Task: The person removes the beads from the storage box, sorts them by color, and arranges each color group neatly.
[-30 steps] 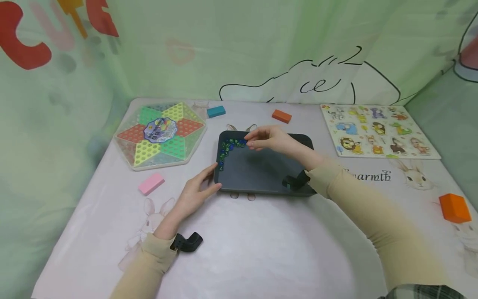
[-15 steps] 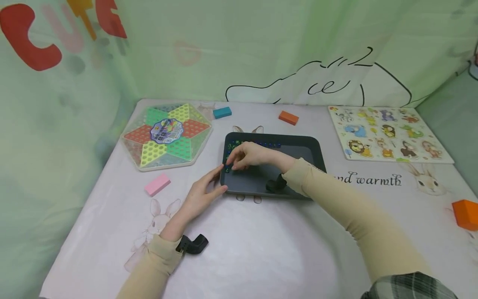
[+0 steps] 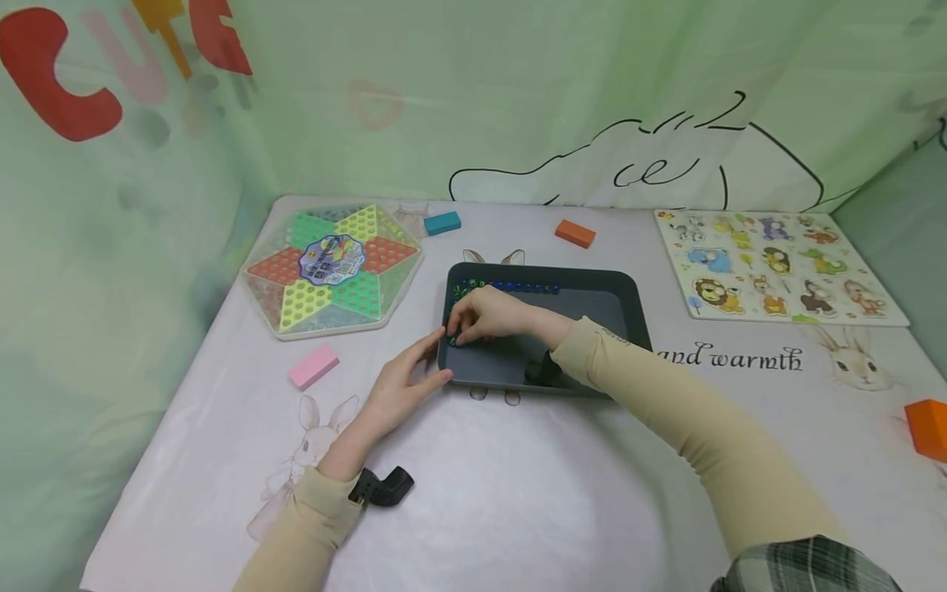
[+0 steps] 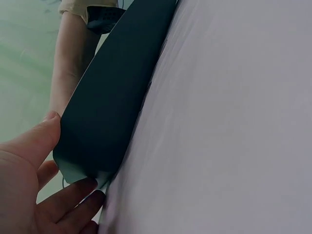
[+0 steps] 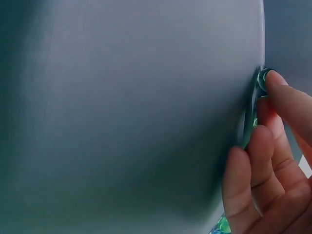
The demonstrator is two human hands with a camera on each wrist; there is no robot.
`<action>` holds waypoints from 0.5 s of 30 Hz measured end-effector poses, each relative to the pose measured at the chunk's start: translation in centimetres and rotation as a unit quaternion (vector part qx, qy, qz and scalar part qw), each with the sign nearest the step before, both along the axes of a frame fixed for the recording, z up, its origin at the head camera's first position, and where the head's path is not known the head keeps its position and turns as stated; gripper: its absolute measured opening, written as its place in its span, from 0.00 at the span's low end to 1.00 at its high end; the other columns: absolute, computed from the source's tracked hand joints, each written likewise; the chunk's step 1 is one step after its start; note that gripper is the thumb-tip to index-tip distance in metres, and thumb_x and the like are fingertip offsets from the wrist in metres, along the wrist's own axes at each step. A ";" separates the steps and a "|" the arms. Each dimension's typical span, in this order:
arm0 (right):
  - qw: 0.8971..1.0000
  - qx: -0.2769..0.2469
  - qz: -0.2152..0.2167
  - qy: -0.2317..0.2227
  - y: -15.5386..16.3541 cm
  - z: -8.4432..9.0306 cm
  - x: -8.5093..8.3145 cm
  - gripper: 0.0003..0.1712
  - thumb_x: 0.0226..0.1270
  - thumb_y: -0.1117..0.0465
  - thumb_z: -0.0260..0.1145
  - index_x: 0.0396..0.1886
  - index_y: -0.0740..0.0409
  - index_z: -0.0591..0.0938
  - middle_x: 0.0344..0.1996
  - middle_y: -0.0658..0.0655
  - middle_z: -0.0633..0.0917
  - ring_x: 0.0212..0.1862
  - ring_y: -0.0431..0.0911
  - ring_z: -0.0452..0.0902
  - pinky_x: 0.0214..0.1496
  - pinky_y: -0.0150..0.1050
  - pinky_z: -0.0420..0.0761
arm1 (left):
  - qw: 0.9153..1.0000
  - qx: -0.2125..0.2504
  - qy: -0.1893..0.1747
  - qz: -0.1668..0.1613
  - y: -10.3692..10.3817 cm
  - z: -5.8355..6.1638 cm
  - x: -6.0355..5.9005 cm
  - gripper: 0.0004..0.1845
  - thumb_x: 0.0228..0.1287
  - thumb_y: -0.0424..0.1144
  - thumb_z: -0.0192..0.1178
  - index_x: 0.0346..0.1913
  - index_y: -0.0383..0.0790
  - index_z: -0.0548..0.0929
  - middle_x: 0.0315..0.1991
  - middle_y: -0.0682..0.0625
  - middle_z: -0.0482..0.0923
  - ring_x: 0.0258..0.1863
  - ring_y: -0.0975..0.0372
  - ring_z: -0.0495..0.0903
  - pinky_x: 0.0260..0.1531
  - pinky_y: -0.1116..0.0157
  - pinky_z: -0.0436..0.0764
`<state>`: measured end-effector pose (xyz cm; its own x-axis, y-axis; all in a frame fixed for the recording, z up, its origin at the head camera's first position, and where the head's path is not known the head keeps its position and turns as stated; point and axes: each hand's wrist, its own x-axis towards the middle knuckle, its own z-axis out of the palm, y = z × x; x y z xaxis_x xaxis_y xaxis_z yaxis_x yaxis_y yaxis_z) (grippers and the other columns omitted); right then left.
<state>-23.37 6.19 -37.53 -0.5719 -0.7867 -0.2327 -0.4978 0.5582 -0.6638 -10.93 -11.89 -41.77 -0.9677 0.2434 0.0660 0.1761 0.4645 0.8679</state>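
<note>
A dark grey rectangular tray [image 3: 547, 362] holds green and blue glass marbles along its back and left sides. My left hand [image 3: 397, 390] holds the tray's front left corner. Its thumb [image 4: 46, 134] is at the rim, with the other fingers bent against the outer wall. My right hand [image 3: 491, 314] reaches into the tray at the left side. In the right wrist view, its thumb and index finger pinch a green glass marble [image 5: 263, 79] beside the tray wall. The hand covers part of the left row in the head view.
Behind the tray lie a blue block [image 3: 442, 223] and an orange block [image 3: 575, 233]. A hexagonal star-pattern game board [image 3: 362, 294] and a pink block [image 3: 314, 367] are at left. At right are an animal puzzle board [image 3: 795, 263] and an orange cube [image 3: 927, 429].
My right hand has moved from the tray's back row to its left side, then slightly lower. The left hand stays at the tray's corner. The view has shifted a little.
</note>
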 end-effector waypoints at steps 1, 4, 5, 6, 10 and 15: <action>1.000 0.003 -0.001 0.000 -0.1 0.0 0.0 0.08 0.56 0.63 0.69 0.37 0.58 0.84 0.20 0.51 0.81 0.16 0.38 0.69 0.20 0.30 0.73 | 1.000 -0.001 0.001 0.000 0.0 0.0 0.0 0.32 0.62 0.44 0.60 0.68 0.50 0.63 0.64 0.46 0.68 0.64 0.55 0.66 0.64 0.54 0.64; 1.000 0.010 -0.006 -0.004 -0.2 0.0 0.1 0.08 0.56 0.62 0.69 0.37 0.57 0.84 0.21 0.51 0.81 0.17 0.38 0.69 0.20 0.29 0.72 | 1.000 -0.004 0.000 0.002 0.0 0.1 0.1 0.32 0.62 0.44 0.60 0.68 0.50 0.63 0.64 0.46 0.68 0.64 0.55 0.66 0.65 0.54 0.64; 1.000 0.012 -0.006 -0.004 -0.2 0.0 0.1 0.08 0.56 0.62 0.69 0.37 0.57 0.84 0.21 0.51 0.80 0.16 0.38 0.68 0.20 0.29 0.72 | 1.000 -0.004 0.000 0.002 0.0 0.1 0.2 0.32 0.62 0.44 0.60 0.68 0.50 0.63 0.64 0.46 0.68 0.64 0.55 0.66 0.65 0.54 0.63; 1.000 0.012 -0.005 -0.005 -0.2 0.0 0.1 0.08 0.56 0.62 0.69 0.36 0.57 0.84 0.21 0.51 0.80 0.17 0.38 0.68 0.20 0.29 0.72 | 1.000 -0.006 -0.001 0.003 0.0 0.1 0.2 0.32 0.62 0.44 0.60 0.68 0.50 0.63 0.64 0.46 0.68 0.64 0.55 0.66 0.65 0.54 0.63; 1.000 0.009 0.002 -0.014 -0.1 -0.1 0.0 0.08 0.56 0.62 0.69 0.36 0.57 0.83 0.21 0.51 0.81 0.17 0.38 0.68 0.20 0.29 0.72 | 1.000 -0.008 -0.005 0.004 0.0 0.3 0.2 0.32 0.62 0.45 0.60 0.68 0.50 0.63 0.64 0.46 0.68 0.64 0.55 0.66 0.65 0.54 0.63; 0.999 -0.010 -0.001 -0.043 0.5 0.6 -0.3 0.08 0.58 0.61 0.68 0.37 0.57 0.83 0.24 0.52 0.82 0.21 0.42 0.75 0.23 0.33 0.77 | 1.000 -0.012 -0.003 0.003 0.0 0.3 0.2 0.32 0.62 0.45 0.59 0.69 0.52 0.62 0.64 0.46 0.68 0.65 0.56 0.65 0.65 0.55 0.63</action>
